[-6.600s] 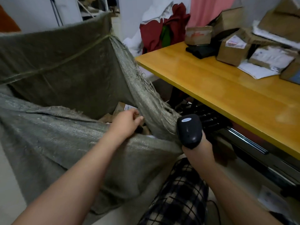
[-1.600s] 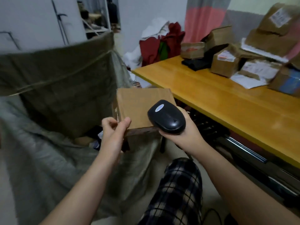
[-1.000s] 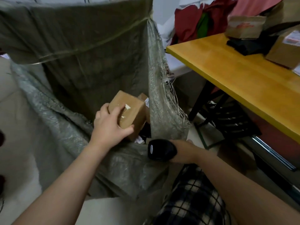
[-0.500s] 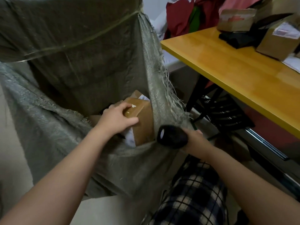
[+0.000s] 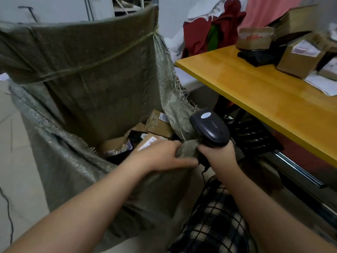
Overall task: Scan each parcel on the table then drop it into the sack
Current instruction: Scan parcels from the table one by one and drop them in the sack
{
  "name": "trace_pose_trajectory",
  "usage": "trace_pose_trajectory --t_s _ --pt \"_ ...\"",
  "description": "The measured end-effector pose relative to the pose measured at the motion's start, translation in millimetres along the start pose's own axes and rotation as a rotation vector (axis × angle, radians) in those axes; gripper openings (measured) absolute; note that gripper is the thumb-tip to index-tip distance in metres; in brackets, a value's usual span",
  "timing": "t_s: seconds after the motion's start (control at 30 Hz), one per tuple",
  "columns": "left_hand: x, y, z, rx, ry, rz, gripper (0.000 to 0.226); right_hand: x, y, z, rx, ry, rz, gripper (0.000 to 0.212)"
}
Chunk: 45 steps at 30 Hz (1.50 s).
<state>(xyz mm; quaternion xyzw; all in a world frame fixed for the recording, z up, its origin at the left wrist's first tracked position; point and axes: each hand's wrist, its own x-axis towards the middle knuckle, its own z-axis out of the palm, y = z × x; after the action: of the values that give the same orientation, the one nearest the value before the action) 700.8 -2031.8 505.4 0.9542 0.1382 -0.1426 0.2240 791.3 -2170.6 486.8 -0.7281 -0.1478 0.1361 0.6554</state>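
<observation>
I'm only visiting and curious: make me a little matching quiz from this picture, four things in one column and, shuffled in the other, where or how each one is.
Things:
1. scanner
2. sack
3. table
4. black parcel

States:
A. yellow top, parcels on it
B. edge pinched by the left hand
C. held in the right hand
D. lying beside brown boxes

Pairs: 1-C, 2-B, 3-A, 4-D.
</observation>
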Motion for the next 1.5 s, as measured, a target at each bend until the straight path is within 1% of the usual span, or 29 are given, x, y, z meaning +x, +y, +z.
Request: trace_pose_trajectory --t_s 0.03,0.07,0.1,0.17,0.2,0.23,0.27,0.3,0.33,0.37,0.4,0.47,0.6,0.7,0.8,0.83,0.9,1.03,1.07,1.13,1.2,1.27,1.33,1.5 --pt "3.7 6.1 4.4 0.030 0.054 0.007 0.044 2.5 -5.6 2.2 0.002 -0.006 0.004 0.041" --pt "5.7 8.0 -1.3 0.060 0.183 0.002 0.030 6.1 -13.1 3.5 0.015 -0.003 -0.006 0.041" --pt "7.0 5.5 -14.4 0.075 0.366 -0.004 0.020 11.0 -23.0 3.5 0.056 0.007 -0.034 0.041" --pt "3.0 0.4 -52.4 0.012 0.751 0.053 0.011 25.5 -45.6 1.6 0.110 0.022 -0.115 0.035" --pt "-1.5 1.5 -69.8 -0.037 0.909 0.111 0.010 32.4 -56.3 1.4 0.097 0.012 -0.145 0.034" --pt "-4.6 4.3 -82.0 -0.076 1.003 0.156 0.010 38.0 -64.2 2.7 0.072 -0.010 -0.161 0.033" --pt "-7.0 8.9 -87.0 -0.079 0.997 0.185 0.008 41.2 -68.3 5.0 0.037 -0.038 -0.160 0.032" --pt "-7.4 14.3 -84.2 -0.028 0.881 0.188 0.004 42.3 -68.9 6.8 -0.006 -0.056 -0.142 0.032" --pt "-5.1 15.7 -75.7 0.045 0.713 0.178 0.002 41.8 -65.9 7.2 -0.046 -0.063 -0.110 0.032" --pt "-4.1 12.2 -65.8 0.095 0.600 0.145 0.003 39.4 -61.1 5.0 -0.071 -0.059 -0.064 0.033" --pt "-4.4 5.6 -58.2 0.103 0.567 0.116 0.003 35.7 -56.4 1.7 -0.062 -0.051 -0.014 0.034" --pt "-5.2 -3.0 -46.0 0.058 0.593 0.107 0.008 30.3 -48.8 -8.2 -0.016 -0.021 0.042 0.033" --pt "-2.0 11.5 -23.9 0.102 0.580 0.081 0.017 22.3 -43.4 -22.0 -0.054 -0.008 0.054 0.030" --pt "4.7 15.9 -16.7 0.157 0.475 0.057 0.020 17.4 -36.2 -33.5 -0.122 -0.011 0.060 0.029" --pt "11.2 22.7 -11.0 0.126 0.381 0.082 0.028 10.3 -29.6 -50.3 -0.166 -0.018 0.076 0.030" --pt "11.9 28.8 -9.4 0.100 0.375 0.093 0.032 8.0 -28.0 -56.2 -0.172 -0.019 0.085 0.030" --pt "14.5 43.2 -8.7 0.074 0.414 0.123 0.034 5.2 -27.0 -69.4 -0.167 0.006 0.089 0.027" --pt "24.1 82.2 -11.0 0.119 0.500 0.209 0.033 0.7 -38.4 -107.6 -0.139 0.109 0.031 0.028" --pt "28.2 92.3 -11.4 0.118 0.507 0.238 0.032 -1.3 -43.0 -119.5 -0.134 0.129 0.007 0.025" --pt "38.5 113.9 -12.6 0.092 0.513 0.295 0.030 -7.1 -53.8 -143.4 -0.110 0.148 -0.044 0.013" --pt "49.5 139.9 -14.1 0.053 0.497 0.344 0.028 -13.2 -65.9 -170.6 -0.088 0.215 -0.059 0.007" --pt "61.3 168.3 -17.6 0.033 0.472 0.383 0.028 -15.0 -79.2 -201.0 -0.081 0.296 -0.049 0.006" --pt "75.7 197.4 -23.5 0.012 0.457 0.421 0.029 -11.3 -93.8 -231.5 -0.092 0.347 -0.031 0.010" --pt "138.1 257.2 -52.2 -0.040 0.494 0.457 0.042 26.4 -134.0 -290.8 -0.050 0.424 -0.018 0.015"
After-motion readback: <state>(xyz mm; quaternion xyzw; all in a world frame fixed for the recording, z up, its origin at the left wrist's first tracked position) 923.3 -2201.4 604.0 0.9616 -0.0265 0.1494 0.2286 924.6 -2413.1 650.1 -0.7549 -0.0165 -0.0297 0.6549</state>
